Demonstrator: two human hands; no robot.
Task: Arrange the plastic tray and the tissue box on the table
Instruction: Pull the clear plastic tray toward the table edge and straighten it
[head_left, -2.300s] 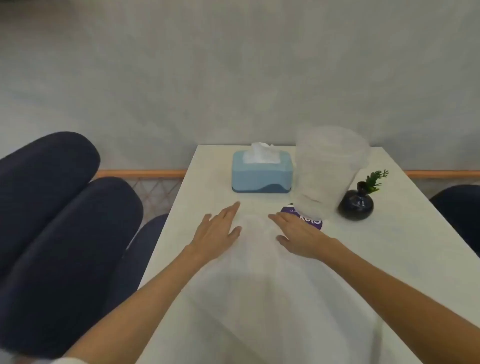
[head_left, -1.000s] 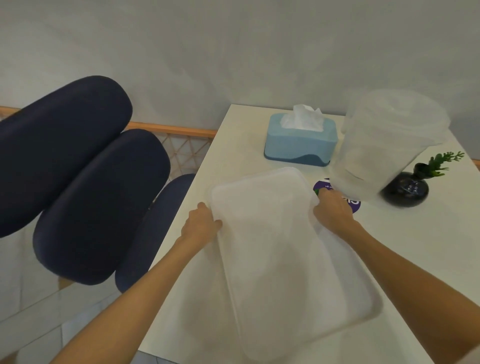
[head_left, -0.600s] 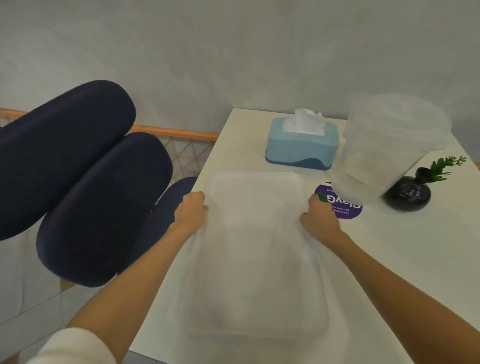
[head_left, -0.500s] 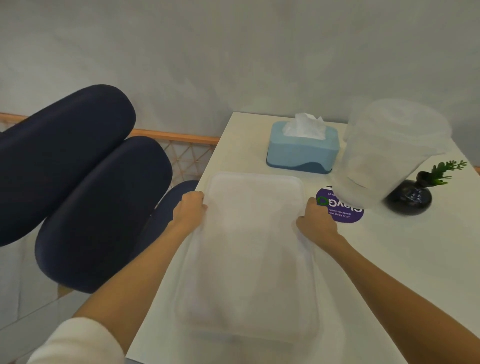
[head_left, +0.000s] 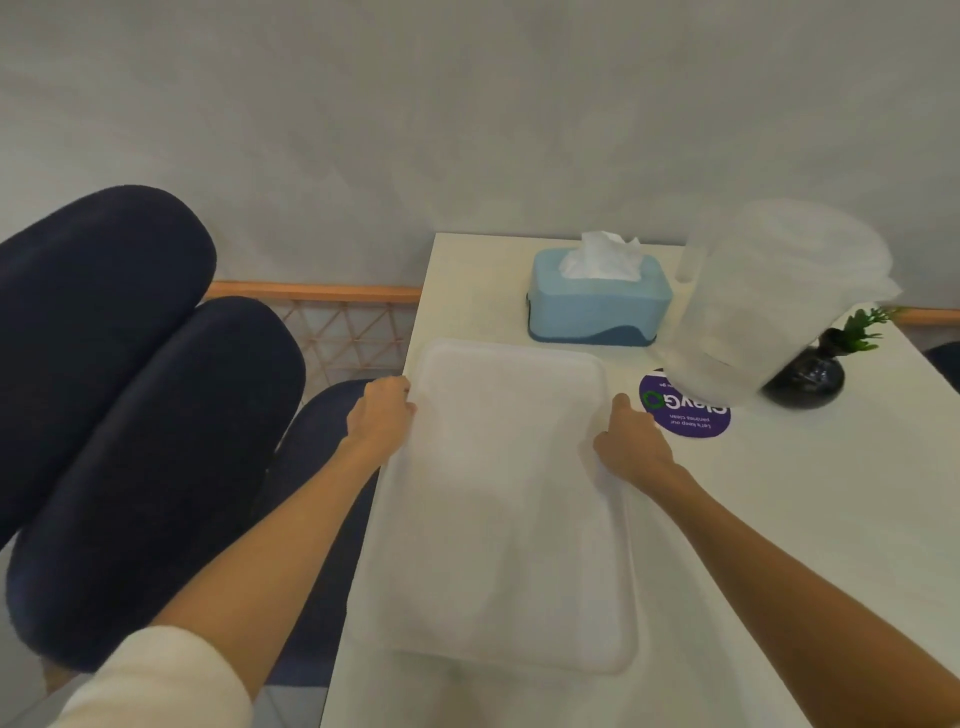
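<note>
A translucent white plastic tray lies lengthwise along the left side of the white table. My left hand grips its left rim near the far corner. My right hand holds the right rim, fingers curled on the edge. A light blue tissue box with a white tissue sticking up stands just beyond the tray's far edge, a small gap between them.
A clear plastic lidded jug stands right of the tissue box, over a round purple sticker. A small black vase with a green sprig sits further right. Dark blue padded chairs crowd the table's left side; a wall is behind.
Both hands took hold of the tray and turned it from a skewed angle to lie straight along the table's left edge. The tissue box has stayed put.
</note>
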